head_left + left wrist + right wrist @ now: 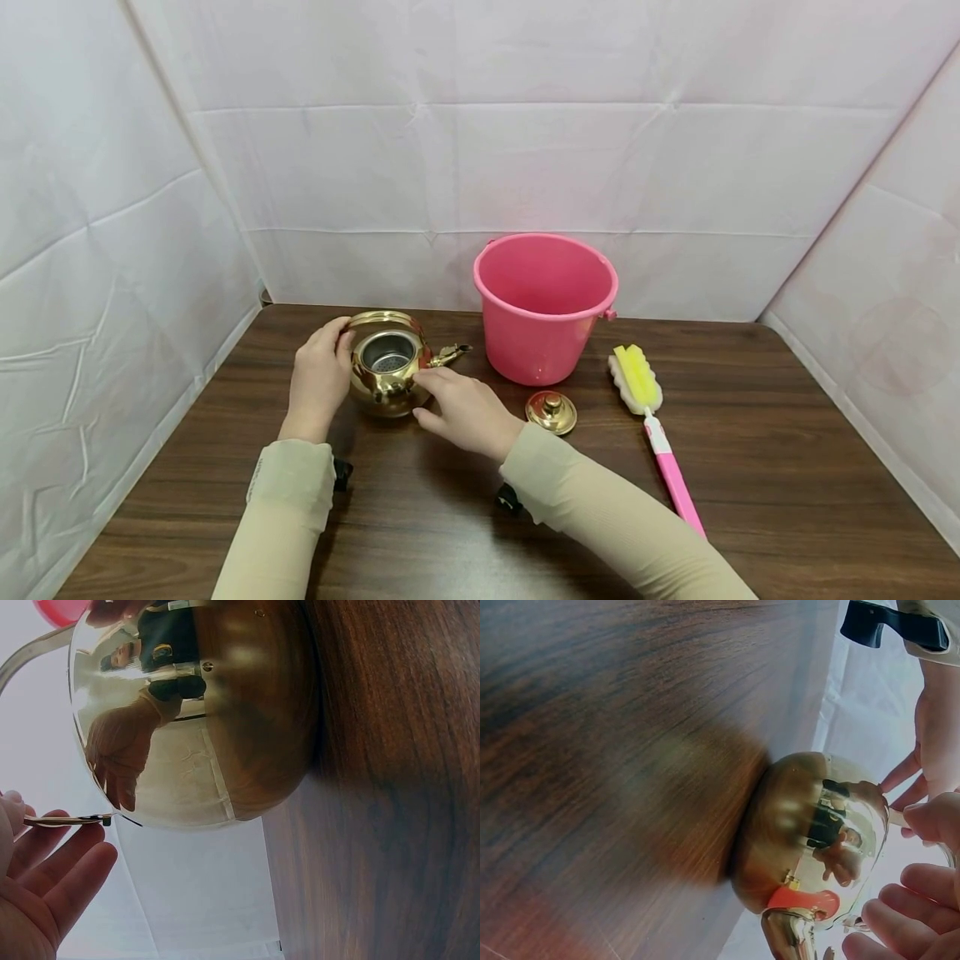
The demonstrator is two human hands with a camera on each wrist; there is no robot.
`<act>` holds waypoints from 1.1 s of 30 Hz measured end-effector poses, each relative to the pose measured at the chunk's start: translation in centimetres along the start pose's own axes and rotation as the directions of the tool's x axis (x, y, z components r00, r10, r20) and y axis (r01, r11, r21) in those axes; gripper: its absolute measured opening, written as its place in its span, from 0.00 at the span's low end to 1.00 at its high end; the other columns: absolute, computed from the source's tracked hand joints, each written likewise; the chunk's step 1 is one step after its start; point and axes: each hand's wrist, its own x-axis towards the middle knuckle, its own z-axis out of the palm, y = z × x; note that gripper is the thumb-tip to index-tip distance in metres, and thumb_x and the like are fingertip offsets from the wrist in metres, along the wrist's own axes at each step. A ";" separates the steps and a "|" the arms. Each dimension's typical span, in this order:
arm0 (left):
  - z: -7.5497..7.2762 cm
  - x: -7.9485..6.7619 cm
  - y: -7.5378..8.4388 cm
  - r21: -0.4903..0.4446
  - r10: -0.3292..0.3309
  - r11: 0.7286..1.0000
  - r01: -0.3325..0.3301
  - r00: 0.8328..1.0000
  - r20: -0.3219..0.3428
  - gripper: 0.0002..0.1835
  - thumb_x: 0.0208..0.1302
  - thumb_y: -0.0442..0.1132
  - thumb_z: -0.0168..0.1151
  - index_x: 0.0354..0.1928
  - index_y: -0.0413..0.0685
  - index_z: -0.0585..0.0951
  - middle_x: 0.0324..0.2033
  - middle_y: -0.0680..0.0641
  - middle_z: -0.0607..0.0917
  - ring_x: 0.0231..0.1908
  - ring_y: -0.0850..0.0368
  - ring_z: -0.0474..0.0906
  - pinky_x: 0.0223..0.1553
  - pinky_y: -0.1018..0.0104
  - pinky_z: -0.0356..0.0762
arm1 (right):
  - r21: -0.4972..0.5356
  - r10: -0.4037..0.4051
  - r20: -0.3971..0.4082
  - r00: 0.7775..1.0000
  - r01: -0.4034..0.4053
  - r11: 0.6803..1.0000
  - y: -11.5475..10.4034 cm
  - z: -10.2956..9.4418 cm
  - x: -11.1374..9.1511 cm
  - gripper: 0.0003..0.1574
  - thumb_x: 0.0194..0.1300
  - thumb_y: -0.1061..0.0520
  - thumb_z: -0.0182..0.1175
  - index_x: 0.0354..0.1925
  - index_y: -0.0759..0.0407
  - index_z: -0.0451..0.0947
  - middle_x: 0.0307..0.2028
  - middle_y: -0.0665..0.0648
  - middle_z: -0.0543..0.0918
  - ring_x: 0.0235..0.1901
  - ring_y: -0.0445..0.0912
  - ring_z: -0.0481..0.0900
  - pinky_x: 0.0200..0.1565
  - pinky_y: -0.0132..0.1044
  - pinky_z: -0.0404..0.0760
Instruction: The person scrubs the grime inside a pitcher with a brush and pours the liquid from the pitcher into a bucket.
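A shiny gold teapot (pixel 384 392) stands upright and lidless on the table, its spout pointing right. Inside its mouth a metal strainer (pixel 388 357) shows. My left hand (pixel 321 371) is at the teapot's left side and pinches the arched handle (pixel 64 820) between thumb and fingers. On the other side, my right hand (pixel 468 408) has its fingers loosely extended, fingertips close by the teapot's right shoulder below the spout (pixel 450 354). The gold lid (pixel 551 412) lies knob up on the table, right of my right hand.
Behind the lid stands a pink bucket (pixel 536 346) against the white cloth backdrop (pixel 540 167). A sponge brush (pixel 637 379) with a pink and white handle lies to the right on the dark wooden table (pixel 780 450). White cloth also walls both sides.
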 end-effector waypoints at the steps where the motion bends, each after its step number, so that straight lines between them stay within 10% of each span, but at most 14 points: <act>1: 0.0 0.0 0.0 0.000 0.001 1.000 -0.001 1.000 -0.001 0.14 0.70 0.35 0.52 0.52 0.34 0.76 0.45 0.32 0.81 0.46 0.37 0.79 0.46 0.46 0.79 | -0.004 -0.003 -0.001 1.000 0.003 1.000 0.0 0.0 0.0 0.28 0.62 0.48 0.60 0.58 0.58 0.75 0.55 0.55 0.79 0.54 0.45 0.79 0.50 0.40 0.81; 33: 0.1 0.1 -0.1 0.005 0.001 1.000 -0.001 1.000 -0.003 0.14 0.70 0.34 0.52 0.52 0.33 0.76 0.46 0.32 0.81 0.47 0.36 0.79 0.47 0.46 0.78 | -0.069 -0.015 0.059 0.998 0.019 0.997 -0.8 0.0 1.5 0.28 0.64 0.47 0.58 0.60 0.55 0.73 0.61 0.54 0.75 0.57 0.45 0.77 0.48 0.41 0.82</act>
